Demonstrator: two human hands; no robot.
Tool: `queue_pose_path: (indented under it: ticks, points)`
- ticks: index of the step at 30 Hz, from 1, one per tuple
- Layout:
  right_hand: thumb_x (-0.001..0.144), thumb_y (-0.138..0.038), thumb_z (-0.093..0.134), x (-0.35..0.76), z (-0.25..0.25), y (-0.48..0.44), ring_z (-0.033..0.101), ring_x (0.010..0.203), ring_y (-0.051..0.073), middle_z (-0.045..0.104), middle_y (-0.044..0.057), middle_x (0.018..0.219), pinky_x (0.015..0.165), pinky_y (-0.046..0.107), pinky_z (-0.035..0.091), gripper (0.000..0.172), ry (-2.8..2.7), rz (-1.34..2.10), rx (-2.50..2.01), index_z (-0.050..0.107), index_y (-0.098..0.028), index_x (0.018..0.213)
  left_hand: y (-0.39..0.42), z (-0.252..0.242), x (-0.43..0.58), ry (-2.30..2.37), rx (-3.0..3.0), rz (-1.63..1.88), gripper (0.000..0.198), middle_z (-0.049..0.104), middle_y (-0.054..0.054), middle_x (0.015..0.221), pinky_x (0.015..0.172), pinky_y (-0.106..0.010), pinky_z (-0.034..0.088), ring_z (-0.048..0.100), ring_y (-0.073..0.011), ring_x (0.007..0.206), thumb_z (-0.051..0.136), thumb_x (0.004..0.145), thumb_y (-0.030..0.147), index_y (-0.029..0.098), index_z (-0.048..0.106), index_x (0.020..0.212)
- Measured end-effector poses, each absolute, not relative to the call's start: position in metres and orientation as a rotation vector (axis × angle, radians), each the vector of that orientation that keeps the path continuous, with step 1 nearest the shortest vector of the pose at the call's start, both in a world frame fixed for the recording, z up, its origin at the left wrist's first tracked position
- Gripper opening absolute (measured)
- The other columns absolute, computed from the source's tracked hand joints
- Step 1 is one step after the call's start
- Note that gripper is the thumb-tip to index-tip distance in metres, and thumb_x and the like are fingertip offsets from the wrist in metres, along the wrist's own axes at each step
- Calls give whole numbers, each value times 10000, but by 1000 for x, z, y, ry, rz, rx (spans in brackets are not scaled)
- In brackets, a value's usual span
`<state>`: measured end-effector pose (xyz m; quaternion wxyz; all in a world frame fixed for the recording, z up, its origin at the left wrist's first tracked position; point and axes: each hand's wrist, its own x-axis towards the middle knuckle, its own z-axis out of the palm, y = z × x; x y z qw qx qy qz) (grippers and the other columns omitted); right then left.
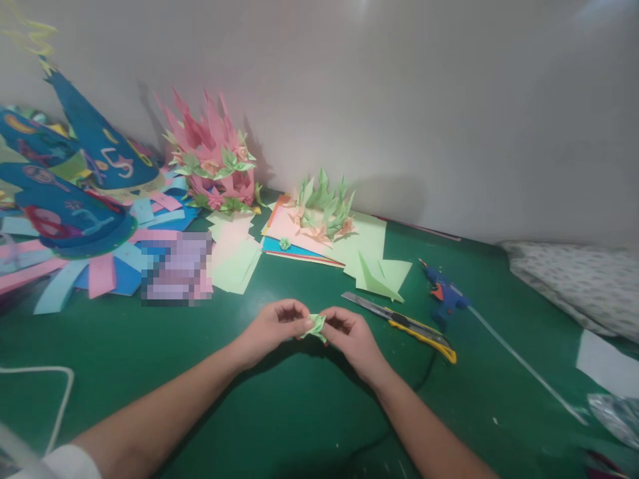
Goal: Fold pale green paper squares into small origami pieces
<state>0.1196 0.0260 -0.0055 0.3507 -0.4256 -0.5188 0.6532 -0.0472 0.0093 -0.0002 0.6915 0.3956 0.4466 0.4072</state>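
Observation:
Between my two hands, above the green tabletop [239,419], is a small folded light-green paper flower [315,326]. My left hand [277,326] pinches its left side with thumb and fingers. From the right, my right hand [352,336] pinches the other side, its fingers curled. Just beyond the right hand lies a yellow utility knife [399,320] with its blade out. A similar small green paper flower [284,244] rests on the stacked coloured sheets farther back.
A green paper crown [327,206] and a pink paper crown [214,153] stand near the wall. Blue cone hats [94,140] fill the left. Light-green sheets [379,276] lie ahead. A blue glue gun [446,296] with a long glue stick [524,359] is at right.

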Motion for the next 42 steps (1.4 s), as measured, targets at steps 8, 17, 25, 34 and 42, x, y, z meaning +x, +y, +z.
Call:
queue_pose_path:
  ticks: [8,17,25,34,42]
  points:
    - [655,-398,679,121,-10,28,445,489,72,525,-36,555,496,205,369,259,-1247,1746,-1020,598,-152,668,12,-5,-51,925,639,861,213,622,-13,680,668,-227,412,527,-84,626,729,612,257,114,663,756]
    - [651,-394,685,121,-10,29,464,513,84,541,-30,575,513,216,389,254,-1255,1747,-1023,603,-157,690,9,-6,-46,893,670,879,218,615,-2,689,697,-251,429,555,-97,654,729,604,218,128,609,762]
    - [682,-337,668,119,-10,27,508,568,91,576,-19,623,565,222,409,195,-1322,1669,-1055,596,-157,696,6,-4,-43,1048,896,941,205,601,9,663,626,-234,415,530,-85,598,680,650,292,130,587,734]
    - [689,-307,666,121,-10,26,528,616,114,597,5,689,599,242,432,166,-1385,1565,-1061,631,-165,768,6,-1,-44,1027,881,944,181,580,13,660,602,-221,431,533,-83,595,674,666,261,130,578,745]
    - [716,-353,628,120,-8,26,460,507,88,517,-19,582,498,212,401,197,-1462,1535,-1083,607,-159,743,7,-6,-42,1067,1083,1015,152,588,1,703,652,-236,445,554,-103,661,639,693,267,135,572,724]
